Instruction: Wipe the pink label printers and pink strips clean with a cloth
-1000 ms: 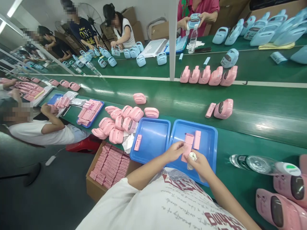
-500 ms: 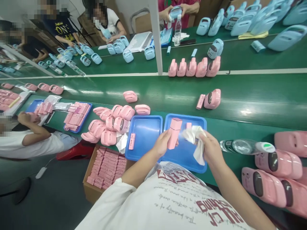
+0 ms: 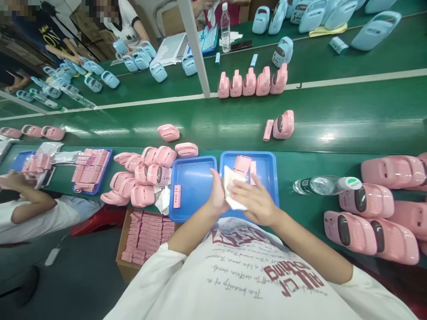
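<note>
A folded white cloth (image 3: pixel 234 189) is pressed between my two hands. My left hand (image 3: pixel 217 194) is at its left side with the thumb stretched up; its other fingers are hidden behind the cloth. My right hand (image 3: pixel 255 200) lies over the cloth from the right, fingers straight and pointing left. Just beyond the cloth, a pink piece (image 3: pixel 242 163) shows over the right blue tray (image 3: pixel 274 178); its lower part is covered. A narrow pink piece (image 3: pixel 253 169) lies beside it in that tray. The left blue tray (image 3: pixel 195 166) holds a small pink part with dark marks (image 3: pixel 177 196).
Pink handled housings (image 3: pixel 143 189) are piled left of the trays. A cardboard box (image 3: pixel 124 249) of pink parts stands below. On the right lie a clear bottle (image 3: pixel 320 184) and more pink housings (image 3: pixel 353 233). Co-workers sit left and opposite, near blue housings (image 3: pixel 312 15).
My left hand held the pink cylinder upright; now its hold on that is not visible. My right hand has brought the crumpled cloth left against my left hand, folded. The view has shifted.
</note>
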`<state>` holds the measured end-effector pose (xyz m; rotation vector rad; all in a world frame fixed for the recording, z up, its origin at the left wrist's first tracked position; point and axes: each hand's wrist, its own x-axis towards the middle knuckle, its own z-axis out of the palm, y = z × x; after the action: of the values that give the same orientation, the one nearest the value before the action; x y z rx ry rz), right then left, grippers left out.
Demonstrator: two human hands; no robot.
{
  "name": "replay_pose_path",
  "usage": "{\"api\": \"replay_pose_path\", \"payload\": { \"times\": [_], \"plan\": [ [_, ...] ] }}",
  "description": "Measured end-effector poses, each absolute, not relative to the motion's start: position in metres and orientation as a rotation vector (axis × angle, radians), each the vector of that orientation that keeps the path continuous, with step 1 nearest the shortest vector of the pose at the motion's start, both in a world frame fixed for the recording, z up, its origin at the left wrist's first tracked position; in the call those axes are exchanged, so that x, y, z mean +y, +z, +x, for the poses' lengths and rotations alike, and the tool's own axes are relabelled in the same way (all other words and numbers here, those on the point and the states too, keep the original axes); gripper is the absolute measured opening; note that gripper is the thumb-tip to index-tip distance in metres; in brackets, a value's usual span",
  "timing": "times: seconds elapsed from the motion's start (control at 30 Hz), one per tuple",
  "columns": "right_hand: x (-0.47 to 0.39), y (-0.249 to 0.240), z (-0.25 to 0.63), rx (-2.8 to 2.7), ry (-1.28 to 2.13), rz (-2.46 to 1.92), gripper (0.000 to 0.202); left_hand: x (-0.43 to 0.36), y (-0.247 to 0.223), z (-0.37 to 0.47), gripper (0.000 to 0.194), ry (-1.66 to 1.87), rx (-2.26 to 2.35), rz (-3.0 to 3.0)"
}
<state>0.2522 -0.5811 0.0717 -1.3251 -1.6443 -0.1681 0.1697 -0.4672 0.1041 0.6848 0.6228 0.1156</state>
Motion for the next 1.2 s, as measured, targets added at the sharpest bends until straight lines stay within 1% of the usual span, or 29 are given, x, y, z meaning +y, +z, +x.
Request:
{"api": "replay_pose_path", "payload": {
  "times": [0.07,0.13,0.2,0.27,0.33,0.4,0.5,0.6,0.67,0.73,0.8,0.87,0.93,1.0,1.07,1.13,1.2],
  "plan": [
    [-0.585,0.074,0.264,-1.248,-0.078,-1.389,0.034,-0.468,0.105,0.171,0.061,0.133,0.536,0.694],
    [-0.586,0.078,0.277,-0.704,0.029,-1.415,0.033,-0.469,0.105,0.172,0.05,0.117,0.469,0.692],
    [-0.586,0.082,0.29,-0.292,0.086,-1.358,0.029,-0.469,0.106,0.172,0.048,0.119,0.47,0.673],
    [-0.586,0.086,0.298,-0.139,0.092,-1.276,0.023,-0.467,0.107,0.172,0.051,0.13,0.49,0.657],
    [-0.586,0.09,0.299,-0.151,0.074,-1.252,0.022,-0.467,0.108,0.172,0.051,0.105,0.486,0.638],
    [-0.586,0.095,0.294,-0.299,0.077,-1.292,0.025,-0.467,0.11,0.173,0.048,0.066,0.478,0.618],
    [-0.58,0.099,0.283,-0.74,0.1,-1.441,0.034,-0.469,0.108,0.177,0.04,0.032,0.519,0.629],
    [-0.572,0.094,0.271,-1.129,-0.023,-1.583,0.039,-0.474,0.104,0.181,0.038,0.015,0.553,0.68],
    [-0.57,0.088,0.264,-1.295,-0.115,-1.575,0.038,-0.476,0.102,0.182,0.036,0.047,0.606,0.695],
    [-0.573,0.085,0.258,-1.373,-0.124,-1.466,0.033,-0.475,0.103,0.182,0.035,0.046,0.647,0.669],
    [-0.58,0.086,0.256,-1.234,-0.036,-1.355,0.032,-0.472,0.105,0.18,0.043,-0.018,0.584,0.626],
    [-0.588,0.092,0.263,-0.83,0.033,-1.324,0.033,-0.468,0.108,0.177,0.049,-0.074,0.453,0.606],
    [-0.592,0.101,0.278,-0.41,0.016,-1.319,0.027,-0.465,0.109,0.173,0.049,-0.09,0.364,0.63],
    [-0.592,0.111,0.297,-0.229,0.006,-1.32,0.019,-0.465,0.109,0.17,0.05,-0.1,0.341,0.693],
    [-0.588,0.12,0.314,-0.32,0.141,-1.352,0.017,-0.467,0.108,0.168,0.056,-0.152,0.34,0.768],
    [-0.582,0.129,0.324,-0.539,0.417,-1.387,0.02,-0.469,0.11,0.168,0.061,-0.255,0.336,0.836],
    [-0.576,0.136,0.325,-0.783,0.738,-1.372,0.027,-0.469,0.113,0.17,0.06,-0.365,0.328,0.9]
  ]
}}
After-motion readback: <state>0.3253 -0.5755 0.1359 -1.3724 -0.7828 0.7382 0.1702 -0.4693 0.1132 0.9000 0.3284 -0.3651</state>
